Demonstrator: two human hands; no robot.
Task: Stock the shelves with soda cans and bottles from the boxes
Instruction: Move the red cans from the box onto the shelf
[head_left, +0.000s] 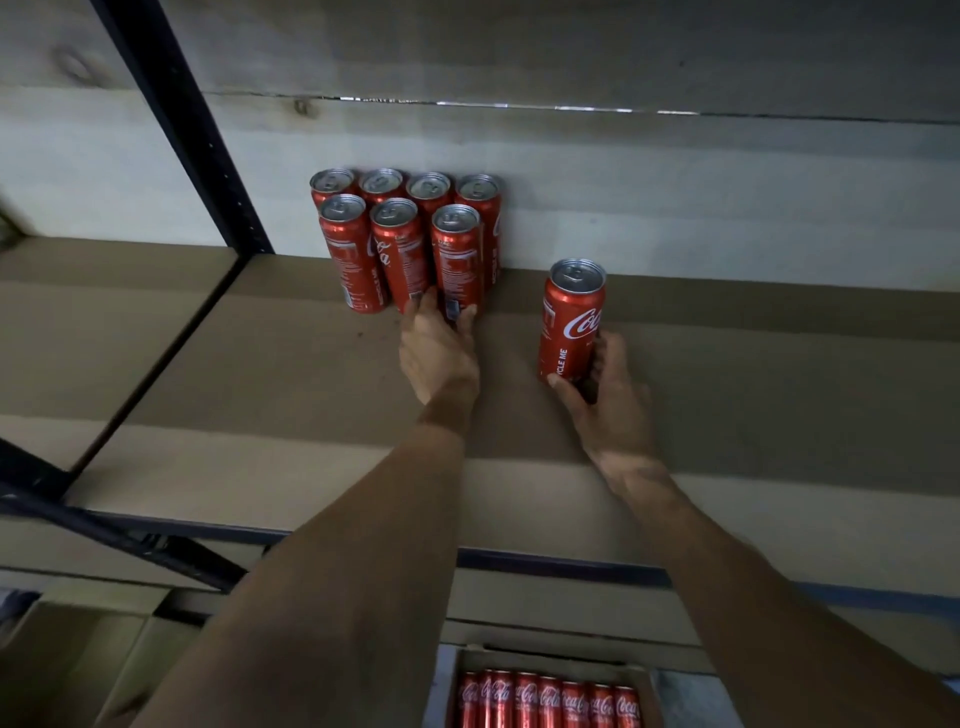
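Several slim red cola cans (358, 249) stand in two rows at the back of a brown shelf board (260, 374). My left hand (439, 353) grips the base of the rightmost front-row can (457, 254), fingers and thumb on either side of it. To the right, my right hand (610, 400) holds another red can (571, 317) upright by its lower part, apart from the group, at or just above the board. Below the shelf, an open cardboard box (550, 660) shows a row of several more red cans (545, 701).
A dark metal upright (182, 124) stands left of the cans, and the shelf's dark front rail (561, 564) crosses below my arms. A pale wall (675, 208) closes the back. Bare shelf board stretches to the right of the held can.
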